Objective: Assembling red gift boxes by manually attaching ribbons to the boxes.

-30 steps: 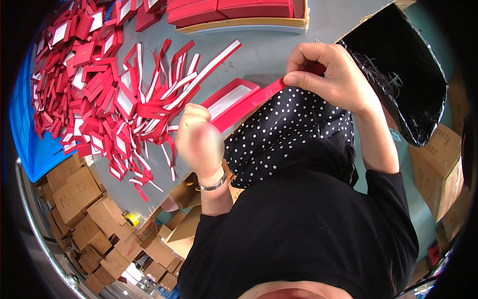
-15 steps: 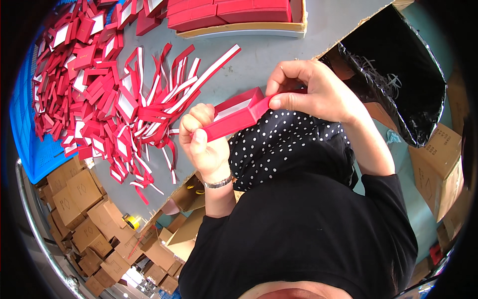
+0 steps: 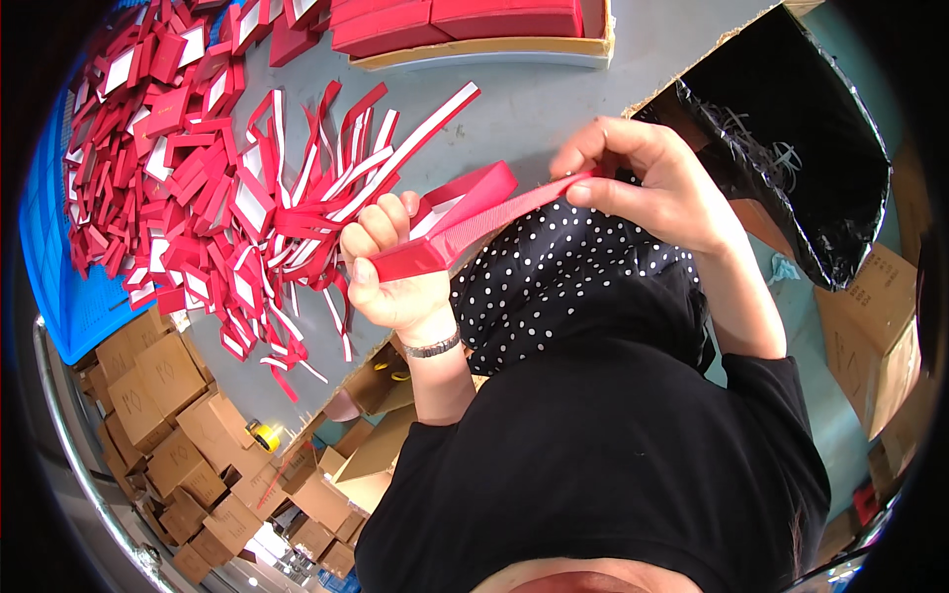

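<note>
My left hand [image 3: 395,282] is closed round one end of a long, shallow red box [image 3: 489,182] with a white inside, tilted above the table's near edge. From the box's near side a ribbed red ribbon [image 3: 509,211] runs taut to my right hand [image 3: 657,183]. The thumb and fingers of that hand pinch the ribbon's far end, apart from the box. Just left of my left hand lies a spread bundle of red-and-white ribbons [image 3: 341,188] on the grey table.
A heap of small red boxes [image 3: 178,168] fills the left, beside a blue crate [image 3: 44,257]. Larger red boxes sit in a cardboard tray [image 3: 494,54] at the back. A black bag-lined bin [image 3: 830,128] stands at right, with cartons [image 3: 865,321] below it.
My right hand has moved right, away from the box, drawing out the ribbon, which now spans the gap. My left hand and the box have shifted slightly left.
</note>
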Demonstrator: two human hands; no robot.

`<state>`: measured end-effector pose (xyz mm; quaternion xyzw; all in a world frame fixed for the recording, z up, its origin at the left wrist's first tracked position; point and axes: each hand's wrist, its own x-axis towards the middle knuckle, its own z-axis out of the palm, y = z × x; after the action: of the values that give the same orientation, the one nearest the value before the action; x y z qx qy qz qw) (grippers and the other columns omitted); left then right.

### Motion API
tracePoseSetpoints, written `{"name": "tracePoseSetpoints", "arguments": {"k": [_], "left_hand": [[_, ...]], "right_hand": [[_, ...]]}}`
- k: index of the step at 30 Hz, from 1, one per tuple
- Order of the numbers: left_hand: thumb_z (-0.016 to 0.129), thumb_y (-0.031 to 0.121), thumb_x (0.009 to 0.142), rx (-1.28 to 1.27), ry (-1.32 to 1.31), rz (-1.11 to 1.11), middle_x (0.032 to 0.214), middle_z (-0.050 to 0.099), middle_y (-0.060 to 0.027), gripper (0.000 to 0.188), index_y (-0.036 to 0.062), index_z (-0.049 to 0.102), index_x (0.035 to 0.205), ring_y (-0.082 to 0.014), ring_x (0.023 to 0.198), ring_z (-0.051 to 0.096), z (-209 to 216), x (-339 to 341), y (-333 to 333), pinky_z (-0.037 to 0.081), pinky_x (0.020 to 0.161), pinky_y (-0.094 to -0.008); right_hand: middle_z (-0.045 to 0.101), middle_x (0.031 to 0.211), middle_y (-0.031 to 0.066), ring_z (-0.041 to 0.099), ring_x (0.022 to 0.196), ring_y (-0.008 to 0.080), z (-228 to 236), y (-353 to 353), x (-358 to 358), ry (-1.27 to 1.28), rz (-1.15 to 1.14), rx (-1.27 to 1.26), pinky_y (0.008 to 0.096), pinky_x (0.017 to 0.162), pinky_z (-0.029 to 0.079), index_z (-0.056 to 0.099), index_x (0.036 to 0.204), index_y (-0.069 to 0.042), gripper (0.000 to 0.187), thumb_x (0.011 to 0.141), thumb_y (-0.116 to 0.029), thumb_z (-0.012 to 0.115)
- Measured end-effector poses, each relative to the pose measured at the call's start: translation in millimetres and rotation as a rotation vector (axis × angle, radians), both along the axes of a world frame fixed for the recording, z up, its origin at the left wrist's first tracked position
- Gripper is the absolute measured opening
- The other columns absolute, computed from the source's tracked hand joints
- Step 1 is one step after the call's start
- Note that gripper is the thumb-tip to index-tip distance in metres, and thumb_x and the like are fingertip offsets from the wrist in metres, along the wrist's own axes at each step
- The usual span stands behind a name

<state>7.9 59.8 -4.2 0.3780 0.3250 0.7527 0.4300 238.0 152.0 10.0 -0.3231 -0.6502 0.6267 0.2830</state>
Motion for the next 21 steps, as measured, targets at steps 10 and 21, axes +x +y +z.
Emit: {"name": "tracePoseSetpoints", "arguments": {"k": [10,21], "left_hand": [[0.057,0.033,0.078,0.005,-0.12,-0.116,0.065,0.025,0.0026,0.037,0.0168,0.027,0.064,-0.0158,0.068,0.028,-6.0,8.6,2.6,0.028,0.076,-0.0359],[0.057,0.03,0.076,0.028,-0.249,-0.159,0.062,0.027,0.0027,0.034,0.0173,0.029,0.061,-0.0155,0.067,0.029,-12.7,11.8,2.1,0.028,0.077,-0.0356]], "right_hand": [[0.06,0.08,-0.001,0.054,0.074,0.0044,-25.7,-0.6,-5.4,0.337,0.052,-0.408,0.0194,0.069,0.045,0.061,0.086,-0.002,0.011,0.083,-0.009,0.068],[0.059,0.079,-0.0025,0.053,0.073,0.0038,-28.1,0.2,-14.0,0.305,0.067,-0.348,0.0191,0.068,0.044,0.06,0.085,-0.002,0.011,0.084,-0.009,0.068]]}}
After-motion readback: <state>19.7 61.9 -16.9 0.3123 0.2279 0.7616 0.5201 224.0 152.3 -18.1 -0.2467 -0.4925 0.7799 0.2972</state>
